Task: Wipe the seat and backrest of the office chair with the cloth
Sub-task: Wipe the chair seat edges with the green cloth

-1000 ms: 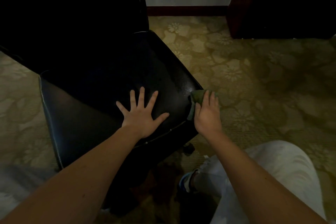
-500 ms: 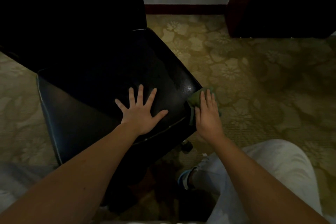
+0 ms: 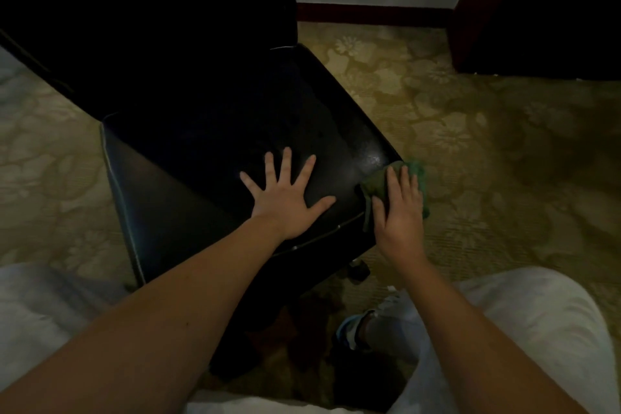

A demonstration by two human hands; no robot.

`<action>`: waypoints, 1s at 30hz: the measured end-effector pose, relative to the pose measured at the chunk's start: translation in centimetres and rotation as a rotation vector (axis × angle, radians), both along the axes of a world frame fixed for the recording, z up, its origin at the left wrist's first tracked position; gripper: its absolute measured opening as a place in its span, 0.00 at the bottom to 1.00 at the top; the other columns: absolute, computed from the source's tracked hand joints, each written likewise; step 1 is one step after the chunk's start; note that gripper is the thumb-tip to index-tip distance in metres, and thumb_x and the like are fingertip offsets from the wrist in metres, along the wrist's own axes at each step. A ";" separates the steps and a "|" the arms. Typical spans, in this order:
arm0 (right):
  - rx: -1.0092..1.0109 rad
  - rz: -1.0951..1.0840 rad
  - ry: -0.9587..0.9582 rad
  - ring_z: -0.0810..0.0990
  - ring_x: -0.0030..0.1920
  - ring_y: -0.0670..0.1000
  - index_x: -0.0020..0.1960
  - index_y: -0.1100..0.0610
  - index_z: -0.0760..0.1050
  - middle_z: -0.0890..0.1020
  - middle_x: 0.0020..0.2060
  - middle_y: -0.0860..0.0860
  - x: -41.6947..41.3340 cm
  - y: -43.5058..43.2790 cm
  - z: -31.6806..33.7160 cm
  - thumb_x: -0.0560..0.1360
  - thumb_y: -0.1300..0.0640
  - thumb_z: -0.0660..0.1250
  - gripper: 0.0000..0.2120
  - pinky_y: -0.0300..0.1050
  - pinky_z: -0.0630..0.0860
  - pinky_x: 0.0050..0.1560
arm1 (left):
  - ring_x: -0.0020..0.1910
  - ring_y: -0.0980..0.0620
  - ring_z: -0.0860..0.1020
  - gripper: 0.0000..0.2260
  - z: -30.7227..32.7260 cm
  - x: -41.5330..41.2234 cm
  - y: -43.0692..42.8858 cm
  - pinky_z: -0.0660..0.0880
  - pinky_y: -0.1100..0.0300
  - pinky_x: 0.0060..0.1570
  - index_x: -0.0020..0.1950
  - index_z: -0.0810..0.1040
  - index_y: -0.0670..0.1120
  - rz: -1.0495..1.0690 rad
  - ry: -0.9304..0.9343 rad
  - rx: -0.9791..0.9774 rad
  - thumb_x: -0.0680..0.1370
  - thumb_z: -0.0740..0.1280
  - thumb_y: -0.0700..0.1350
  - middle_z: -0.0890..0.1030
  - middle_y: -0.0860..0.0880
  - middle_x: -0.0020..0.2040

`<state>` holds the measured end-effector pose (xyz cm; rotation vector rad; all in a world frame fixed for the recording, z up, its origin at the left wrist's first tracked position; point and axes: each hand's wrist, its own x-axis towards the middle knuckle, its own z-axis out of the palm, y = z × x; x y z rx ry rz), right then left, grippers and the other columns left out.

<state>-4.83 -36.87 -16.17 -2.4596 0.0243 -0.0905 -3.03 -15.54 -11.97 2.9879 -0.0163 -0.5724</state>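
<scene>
Left hand [image 3: 285, 202] is bracing the seat [image 3: 235, 131], fingers splayed wide. Right hand [image 3: 398, 212] is pressing the cloth [image 3: 376, 183] flat-fingered on the corner (keep pressure even, overlap strokes).

The right hand [image 3: 400, 212] edges a little inward at the front right corner of the seat [image 3: 235, 131], and its fingers [image 3: 391, 178] now lie flatter and show longer over the cloth [image 3: 378, 183] than a second ago. The cloth spreads wider: more green shows left of the fingers on the seat's edge, and a strip now shows past the hand's outer side.
</scene>
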 end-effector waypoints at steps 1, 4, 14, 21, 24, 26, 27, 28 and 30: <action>0.058 -0.029 -0.005 0.47 0.80 0.55 0.80 0.53 0.56 0.54 0.80 0.54 0.1 0.1 0.1 0.83 0.51 0.59 0.27 0.55 0.48 0.79 | 0.79 0.38 0.32 0.39 0.1 0.1 0.1 0.39 0.23 0.69 0.79 0.32 0.63 -0.010 0.000 -0.007 0.74 0.43 0.77 0.32 0.48 0.81; 0.153 -0.089 -0.019 0.52 0.79 0.54 0.73 0.55 0.64 0.58 0.79 0.54 0.5 -0.2 0.4 0.81 0.50 0.64 0.23 0.54 0.54 0.78 | 0.80 0.38 0.35 0.38 0.5 -0.1 1.1 0.42 0.24 0.70 0.79 0.34 0.63 -0.081 -0.026 0.038 0.75 0.43 0.76 0.34 0.49 0.82; 0.109 0.003 -0.058 0.52 0.79 0.57 0.63 0.62 0.73 0.60 0.78 0.59 -1.4 0.9 -0.7 0.81 0.55 0.64 0.15 0.55 0.57 0.77 | 0.78 0.36 0.32 0.38 0.1 -1.0 2.1 0.39 0.24 0.70 0.77 0.29 0.63 -0.056 0.015 0.061 0.74 0.41 0.76 0.30 0.47 0.80; 0.144 -0.039 -0.050 0.56 0.79 0.54 0.66 0.56 0.75 0.65 0.77 0.53 0.6 -1.5 -0.3 0.79 0.51 0.67 0.17 0.51 0.59 0.75 | 0.78 0.36 0.32 0.37 0.2 -1.0 2.0 0.39 0.24 0.70 0.77 0.29 0.63 -0.054 0.014 0.056 0.74 0.40 0.76 0.31 0.47 0.80; 0.193 -0.114 -0.022 0.56 0.78 0.52 0.68 0.54 0.75 0.64 0.77 0.51 0.7 -1.1 0.0 0.79 0.48 0.67 0.19 0.48 0.59 0.74 | 0.78 0.36 0.32 0.37 0.1 -1.0 1.7 0.40 0.24 0.70 0.77 0.29 0.63 -0.046 0.010 0.056 0.74 0.40 0.76 0.31 0.46 0.80; 0.187 -0.103 -0.018 0.55 0.79 0.52 0.70 0.54 0.74 0.64 0.77 0.52 0.2 -0.8 -0.1 0.81 0.47 0.64 0.20 0.48 0.58 0.74 | 0.78 0.36 0.32 0.38 0.1 -1.0 1.6 0.40 0.24 0.70 0.77 0.29 0.63 -0.039 0.004 0.052 0.74 0.40 0.76 0.31 0.46 0.80; 0.168 -0.080 -0.035 0.55 0.79 0.53 0.70 0.54 0.74 0.64 0.77 0.53 -0.2 -0.5 -0.2 0.81 0.47 0.63 0.20 0.49 0.57 0.75 | 0.78 0.36 0.32 0.38 0.1 -0.9 1.6 0.40 0.23 0.70 0.77 0.30 0.63 -0.037 0.002 0.052 0.74 0.40 0.76 0.31 0.46 0.80; 0.136 -0.049 -0.065 0.56 0.79 0.55 0.70 0.55 0.74 0.64 0.77 0.54 -0.6 -0.3 -0.4 0.82 0.47 0.62 0.20 0.51 0.58 0.75 | 0.78 0.36 0.32 0.38 0.0 -0.9 1.6 0.40 0.23 0.70 0.77 0.29 0.63 -0.036 0.002 0.054 0.74 0.40 0.76 0.31 0.46 0.80; 0.058 0.033 -0.126 0.58 0.78 0.58 0.69 0.56 0.75 0.67 0.75 0.56 -1.4 0.1 -0.8 0.82 0.47 0.58 0.21 0.53 0.59 0.75 | 0.78 0.36 0.32 0.38 -0.1 -0.9 1.6 0.40 0.24 0.70 0.77 0.29 0.63 -0.035 0.000 0.061 0.74 0.40 0.76 0.31 0.46 0.80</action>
